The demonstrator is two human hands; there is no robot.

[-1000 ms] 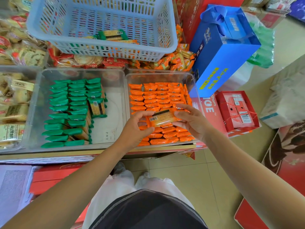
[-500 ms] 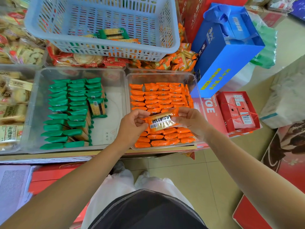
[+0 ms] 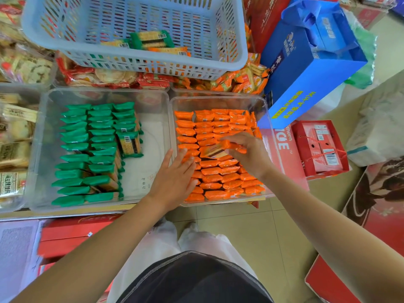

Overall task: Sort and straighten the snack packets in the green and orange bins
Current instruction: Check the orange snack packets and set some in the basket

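Observation:
Two clear bins stand side by side. The left bin (image 3: 153, 99) holds rows of green packets (image 3: 87, 149); the right bin (image 3: 218, 101) holds rows of orange packets (image 3: 218, 125). My right hand (image 3: 251, 156) grips one orange packet (image 3: 215, 149) by its right end, tilted, just above the middle rows of the orange bin. My left hand (image 3: 175, 178) lies flat with fingers straight, touching the orange packets at the bin's left side.
A pale blue plastic basket (image 3: 135, 62) with a few green and orange packets sits behind the bins. A blue gift bag (image 3: 306, 68) stands at the right, red boxes (image 3: 321, 147) beside it. More snack bins line the left. Tiled floor lies below.
My left hand let go of the orange packet and moved down onto the packets in the bin. My right hand lowered the packet toward the middle rows.

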